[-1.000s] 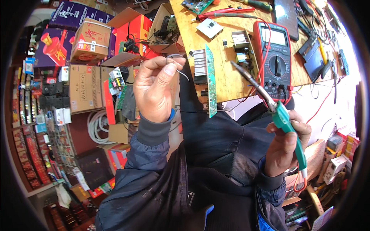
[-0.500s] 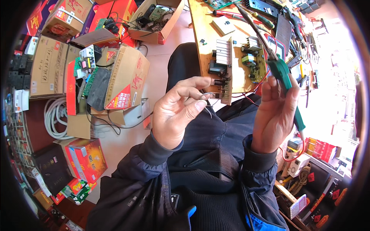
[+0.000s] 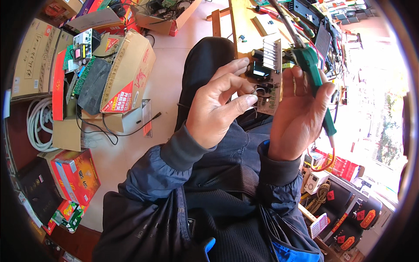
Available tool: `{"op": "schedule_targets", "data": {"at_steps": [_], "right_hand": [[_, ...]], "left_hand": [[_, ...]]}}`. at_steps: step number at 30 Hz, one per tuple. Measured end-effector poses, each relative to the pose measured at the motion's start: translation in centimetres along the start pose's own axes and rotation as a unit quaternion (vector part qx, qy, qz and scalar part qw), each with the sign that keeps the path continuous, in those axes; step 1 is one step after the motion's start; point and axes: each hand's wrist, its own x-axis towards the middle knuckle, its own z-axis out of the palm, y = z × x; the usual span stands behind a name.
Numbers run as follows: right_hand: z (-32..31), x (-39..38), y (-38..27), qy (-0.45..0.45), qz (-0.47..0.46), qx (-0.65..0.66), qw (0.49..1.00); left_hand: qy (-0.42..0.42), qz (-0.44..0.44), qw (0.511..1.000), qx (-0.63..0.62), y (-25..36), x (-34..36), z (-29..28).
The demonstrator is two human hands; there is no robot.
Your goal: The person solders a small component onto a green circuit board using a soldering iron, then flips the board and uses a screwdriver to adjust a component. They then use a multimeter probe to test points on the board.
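Fingers of the left hand [image 3: 220, 105] pinch a thin, curved wire [image 3: 260, 89] close to a circuit board [image 3: 276, 83] with a finned, silvery heat sink [image 3: 271, 54]. The right hand [image 3: 299, 113] holds a soldering iron [image 3: 308, 61] by its smooth green handle; leftward sits a cardboard carton [image 3: 131, 72] (red-and-white label, printed characters).

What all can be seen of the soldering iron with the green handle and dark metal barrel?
The soldering iron has a green, plastic-looking handle, widest where it meets a slim, dark metallic barrel. The person's bare right hand holds it, thumb crossing the handle. It slants, barrel toward the upper left, in front of the yellowish wooden table; the barrel leaves the top edge, so the tip is not visible. A thin reddish cord leaves the handle's lower end and curves down.
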Motion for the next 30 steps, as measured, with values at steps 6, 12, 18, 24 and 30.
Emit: {"op": "schedule_targets", "data": {"at_steps": [6, 12, 18, 24, 30], "right_hand": [[-0.7, 0.3, -0.1, 0.02, -0.005, -0.038, 0.999], [-2.5, 1.1, -0.8, 0.02, 0.026, -0.012, 0.999], [-3.5, 1.7, -1.5, -0.019, 0.086, 0.105, 0.991], [-3.2, 2.2, -1.8, 0.029, 0.127, 0.123, 0.984], [-2.6, 2.6, -2.0, 0.026, 0.146, 0.148, 0.978]], "left_hand": [[-0.006, -0.03, 0.999, 0.017, -0.1, 1.1, 0.1], [-0.041, 0.045, 0.978, 0.2, 0.1, 1.8, 0.1], [-0.05, 0.062, 0.974, 0.213, 0.4, 2.3, 0.5], [-0.039, 0.087, 0.969, 0.229, 0.6, 2.5, 0.3], [-0.031, 0.102, 0.973, 0.204, 0.4, 2.8, 0.2]]}}
